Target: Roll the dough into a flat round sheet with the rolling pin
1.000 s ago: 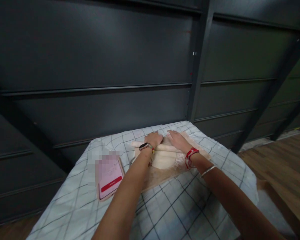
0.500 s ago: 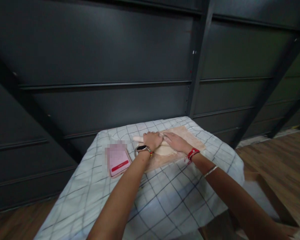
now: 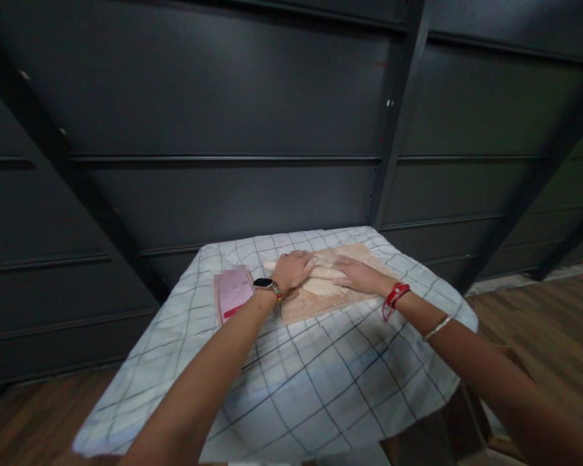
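On the checked cloth covering the bench [image 3: 291, 388], a floured wooden board [image 3: 340, 294] lies toward the far edge. There both hands press flat, fingers spread, on a pale rolling pin [image 3: 320, 270]: the left hand [image 3: 291, 270] on its left part, the right hand [image 3: 357, 275] on its right. Beneath it lies thin, pale dough [image 3: 318, 287], judged soft, light and easily torn; the stiff pin is best held near its 2 ends. A pink phone [image 3: 234, 294] lies left.

One rolling pin [image 3: 320, 266], one board [image 3: 342, 294], one pink phone [image 3: 234, 292], perhaps one dough sheet [image 3: 320, 287], two hands.
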The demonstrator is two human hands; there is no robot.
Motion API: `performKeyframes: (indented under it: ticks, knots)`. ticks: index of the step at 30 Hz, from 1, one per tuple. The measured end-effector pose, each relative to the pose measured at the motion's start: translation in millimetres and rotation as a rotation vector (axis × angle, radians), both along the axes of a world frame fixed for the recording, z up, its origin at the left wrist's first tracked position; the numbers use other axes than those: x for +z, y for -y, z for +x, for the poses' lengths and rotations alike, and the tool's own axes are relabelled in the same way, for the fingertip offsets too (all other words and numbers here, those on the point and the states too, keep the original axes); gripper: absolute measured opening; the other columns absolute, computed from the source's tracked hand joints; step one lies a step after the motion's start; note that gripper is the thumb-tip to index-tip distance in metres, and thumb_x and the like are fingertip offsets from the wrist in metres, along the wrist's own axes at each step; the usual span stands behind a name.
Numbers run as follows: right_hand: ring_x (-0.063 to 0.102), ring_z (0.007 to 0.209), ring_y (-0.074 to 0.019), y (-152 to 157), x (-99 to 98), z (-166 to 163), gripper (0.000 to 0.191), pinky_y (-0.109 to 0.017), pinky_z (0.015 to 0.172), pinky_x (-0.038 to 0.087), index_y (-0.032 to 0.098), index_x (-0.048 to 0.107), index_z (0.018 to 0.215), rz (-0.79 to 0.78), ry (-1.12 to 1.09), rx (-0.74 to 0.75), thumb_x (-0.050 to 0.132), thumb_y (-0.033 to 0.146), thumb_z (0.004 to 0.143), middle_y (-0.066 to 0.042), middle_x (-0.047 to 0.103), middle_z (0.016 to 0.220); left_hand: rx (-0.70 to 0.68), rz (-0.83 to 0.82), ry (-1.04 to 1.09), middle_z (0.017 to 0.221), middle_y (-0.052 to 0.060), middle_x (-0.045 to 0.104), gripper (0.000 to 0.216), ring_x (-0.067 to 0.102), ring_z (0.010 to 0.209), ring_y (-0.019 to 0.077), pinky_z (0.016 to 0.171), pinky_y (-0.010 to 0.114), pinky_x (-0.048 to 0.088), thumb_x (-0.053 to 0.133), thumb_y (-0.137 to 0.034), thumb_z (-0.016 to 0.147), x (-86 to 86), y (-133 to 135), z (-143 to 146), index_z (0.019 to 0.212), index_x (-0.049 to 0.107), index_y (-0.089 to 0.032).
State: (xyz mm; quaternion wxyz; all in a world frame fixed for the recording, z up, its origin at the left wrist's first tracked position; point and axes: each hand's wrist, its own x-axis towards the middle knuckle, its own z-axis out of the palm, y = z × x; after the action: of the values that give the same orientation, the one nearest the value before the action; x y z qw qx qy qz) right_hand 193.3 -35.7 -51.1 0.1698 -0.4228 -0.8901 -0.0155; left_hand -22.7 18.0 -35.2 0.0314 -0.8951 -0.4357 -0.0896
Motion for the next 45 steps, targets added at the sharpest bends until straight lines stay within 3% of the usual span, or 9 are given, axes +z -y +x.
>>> performKeyframes:
  ticks: [7, 10, 14, 18, 23, 29, 34, 40, 45]
  knots:
    - [0.057, 0.103, -0.0255, -1, 21.7, 27, 0.027, -0.04, 0.092, 0.045, 0.013, 0.06, 0.103, 0.088, 0.042, -0.094, 0.047, 0.034, 0.092, -0.015, 0.063, 0.105, -0.055, 0.106, 0.062, 0.129, 0.01, 0.055, 0.048, 0.047, 0.121, 0.0235, 0.099, 0.036, 0.037, 0.02, -0.041, 0.1, 2.3, -17, -35, 0.127, 0.053, -0.017]
    - [0.057, 0.103, -0.0251, 2, 23.5, 46, 0.03, -0.038, 0.091, 0.045, 0.015, 0.059, 0.104, 0.098, -0.036, -0.092, 0.043, 0.037, 0.094, -0.014, 0.062, 0.105, -0.056, 0.174, 0.077, 0.131, 0.011, 0.054, 0.05, 0.047, 0.122, 0.0234, 0.1, 0.036, 0.037, 0.019, -0.04, 0.1, 13.3, -20, -33, 0.131, 0.05, -0.016]
    - [0.059, 0.095, -0.0237, 7, 10.7, 58, 0.029, -0.038, 0.085, 0.048, 0.017, 0.059, 0.101, 0.053, -0.068, -0.081, 0.042, 0.038, 0.093, -0.012, 0.063, 0.098, -0.073, 0.198, 0.025, 0.133, 0.01, 0.052, 0.051, 0.044, 0.125, 0.0251, 0.101, 0.039, 0.035, 0.018, -0.043, 0.1, 19.8, -23, -15, 0.126, 0.055, -0.019]
    - [0.059, 0.095, -0.0242, 6, 2.3, 54, 0.028, -0.038, 0.085, 0.047, 0.015, 0.06, 0.102, 0.01, -0.04, -0.07, 0.046, 0.037, 0.091, -0.014, 0.064, 0.099, -0.097, 0.12, -0.004, 0.129, 0.009, 0.055, 0.048, 0.045, 0.123, 0.0265, 0.098, 0.042, 0.037, 0.023, -0.045, 0.099, 9.3, -28, 3, 0.122, 0.057, -0.022]
    - [0.058, 0.103, -0.0248, 0, 5.2, 43, 0.034, -0.038, 0.09, 0.045, 0.014, 0.06, 0.109, -0.039, 0.029, -0.14, 0.04, 0.038, 0.094, -0.014, 0.065, 0.107, -0.119, -0.012, 0.014, 0.12, 0.008, 0.061, 0.05, 0.053, 0.113, 0.0215, 0.095, 0.035, 0.04, 0.016, -0.036, 0.1, -0.8, -40, 9, 0.117, 0.06, -0.019]
    - [0.055, 0.113, -0.0252, -24, -2.4, 31, 0.046, -0.04, 0.097, 0.041, 0.013, 0.058, 0.121, 0.028, 0.094, -0.253, 0.029, 0.038, 0.098, -0.015, 0.063, 0.119, -0.109, 0.051, 0.002, 0.115, 0.011, 0.064, 0.043, 0.056, 0.11, 0.0209, 0.092, 0.032, 0.042, 0.02, -0.027, 0.098, 5.9, -56, 18, 0.114, 0.059, -0.015]
    - [0.052, 0.119, -0.0238, -46, -8.3, 37, 0.049, -0.042, 0.101, 0.039, 0.015, 0.057, 0.124, 0.047, 0.04, -0.224, 0.025, 0.041, 0.098, -0.012, 0.059, 0.127, -0.069, 0.024, -0.036, 0.114, 0.012, 0.064, 0.042, 0.057, 0.107, 0.0235, 0.09, 0.035, 0.042, 0.022, -0.026, 0.097, 9.1, -66, 24, 0.111, 0.06, -0.014]
    - [0.046, 0.125, -0.0248, -25, -20.8, 38, 0.049, -0.044, 0.104, 0.037, 0.015, 0.05, 0.133, 0.073, 0.05, -0.133, 0.025, 0.036, 0.097, -0.012, 0.054, 0.133, -0.152, -0.063, -0.094, 0.135, 0.006, 0.053, 0.048, 0.047, 0.123, 0.0238, 0.1, 0.036, 0.035, 0.023, -0.041, 0.096, 0.0, -62, 16, 0.132, 0.05, -0.022]
    - [0.043, 0.127, -0.0259, -35, -13.7, 36, 0.049, -0.047, 0.106, 0.034, 0.015, 0.048, 0.135, 0.075, 0.081, -0.199, 0.023, 0.037, 0.098, -0.012, 0.052, 0.135, -0.12, -0.081, -0.093, 0.141, 0.007, 0.046, 0.054, 0.041, 0.129, 0.0257, 0.104, 0.039, 0.03, 0.02, -0.043, 0.096, 2.8, -66, 19, 0.141, 0.04, -0.022]
